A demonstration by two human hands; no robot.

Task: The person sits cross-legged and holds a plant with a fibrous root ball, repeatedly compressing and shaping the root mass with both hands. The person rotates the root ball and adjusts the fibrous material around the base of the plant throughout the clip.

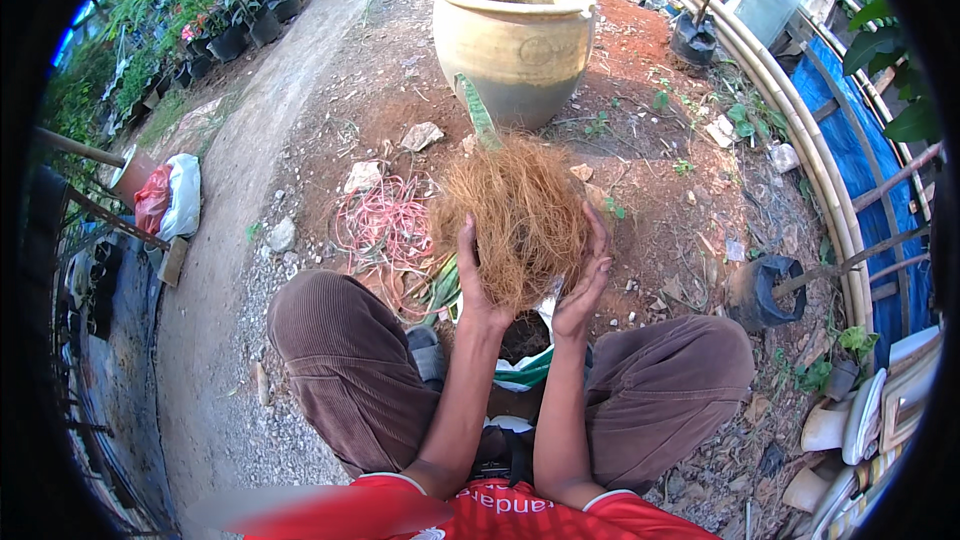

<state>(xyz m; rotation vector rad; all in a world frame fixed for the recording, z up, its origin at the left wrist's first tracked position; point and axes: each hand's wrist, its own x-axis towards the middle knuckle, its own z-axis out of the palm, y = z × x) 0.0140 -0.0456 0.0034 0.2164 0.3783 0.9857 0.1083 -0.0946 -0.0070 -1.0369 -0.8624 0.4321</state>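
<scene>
Shirt [480, 518]: one (white lettering ran across it).
Left hand [477, 285], right hand [582, 292]: were cupped, half-open, around one fibre clump [520, 210].
Clump: sat between the palms, short of one pot [520, 50].
Leaf [478, 112]: one jutted past its far edge.

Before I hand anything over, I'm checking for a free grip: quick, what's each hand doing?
Left hand: cupped, holding the fibre at its left side.
Right hand: cupped, holding the same fibre at its right.
</scene>
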